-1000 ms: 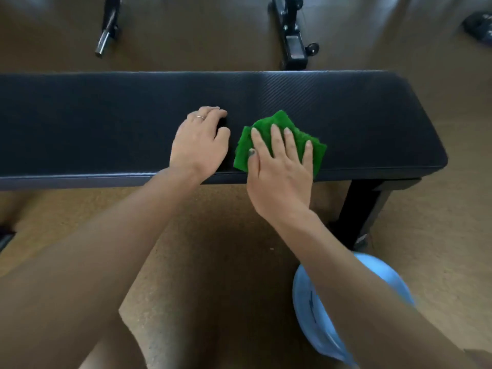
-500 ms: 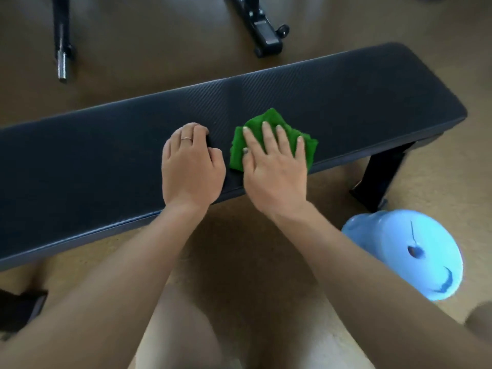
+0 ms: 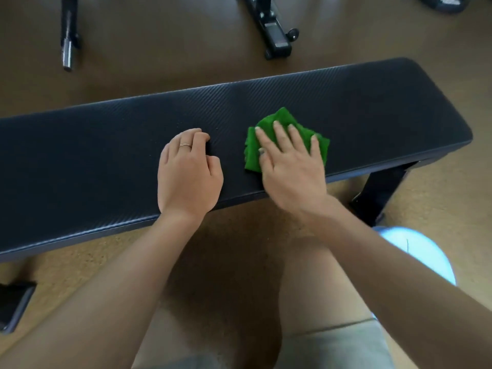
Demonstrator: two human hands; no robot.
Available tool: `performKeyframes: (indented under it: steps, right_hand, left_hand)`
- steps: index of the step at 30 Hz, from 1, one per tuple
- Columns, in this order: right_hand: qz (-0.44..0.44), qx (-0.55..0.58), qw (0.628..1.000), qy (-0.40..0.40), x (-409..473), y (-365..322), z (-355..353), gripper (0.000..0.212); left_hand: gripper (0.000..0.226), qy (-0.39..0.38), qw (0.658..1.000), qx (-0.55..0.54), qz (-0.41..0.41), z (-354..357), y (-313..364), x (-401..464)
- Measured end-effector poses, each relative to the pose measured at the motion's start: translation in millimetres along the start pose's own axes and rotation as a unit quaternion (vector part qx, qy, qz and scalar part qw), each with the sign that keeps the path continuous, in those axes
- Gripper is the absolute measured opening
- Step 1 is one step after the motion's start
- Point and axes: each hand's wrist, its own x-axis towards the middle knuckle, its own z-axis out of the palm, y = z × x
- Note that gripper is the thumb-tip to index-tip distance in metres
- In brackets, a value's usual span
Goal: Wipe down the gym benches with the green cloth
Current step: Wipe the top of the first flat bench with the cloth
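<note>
Beige shorts [image 3: 332, 347] and bare knees nearest, at the bottom of the view, over speckled tan floor [image 3: 226, 249]. Just right of the right forearm, on the floor, a pale blue round object [image 3: 426, 254], partly hidden by the arm. Further out, both hands on the black textured table [image 3: 106, 145]. Left hand [image 3: 187, 171] palm down near the table's near edge, fingers loosely curled under, gripping nothing, thin ring [image 3: 185, 145] on one finger. Right hand [image 3: 291, 169] beside it and apart from it, flat with fingers spread, pressing down on the green cloth [image 3: 282, 119]. Cloth bunched and folded, showing past the fingertips and to the left of the thumb, lying on the table top towards its right end. Below and right of the right hand, a black table leg [image 3: 380, 190] down to the floor. Beyond the table, past the fingertips, a black wheeled frame [image 3: 274, 35]; far off beyond the left hand, a dark bar with a metal end [image 3: 68, 49].
</note>
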Motion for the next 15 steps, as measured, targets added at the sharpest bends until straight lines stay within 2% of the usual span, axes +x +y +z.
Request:
performKeyframes:
  steps: [2,5,11,15]
  right_hand:
    - [-0.069,-0.003,0.998,0.000,-14.6,-10.5,5.0,0.054]
    - [-0.132,-0.013,0.991,-0.031,18.5,4.5,-2.6,0.053]
    - [-0.105,0.003,0.993,-0.046,129.0,-14.9,-6.0,0.053]
    - [-0.123,0.001,0.992,-0.040,103.6,-18.6,-4.3,0.054]
  left_hand:
    - [0.040,0.000,1.000,-0.002,-0.004,-0.8,0.2,0.9]
    - [0.041,0.001,1.000,0.000,-0.016,-0.2,0.5,4.4]
    - [0.040,-0.003,0.999,0.008,-0.043,-0.3,5.5,4.8]
    - [0.039,0.000,0.999,0.010,-0.041,-0.1,7.5,1.4]
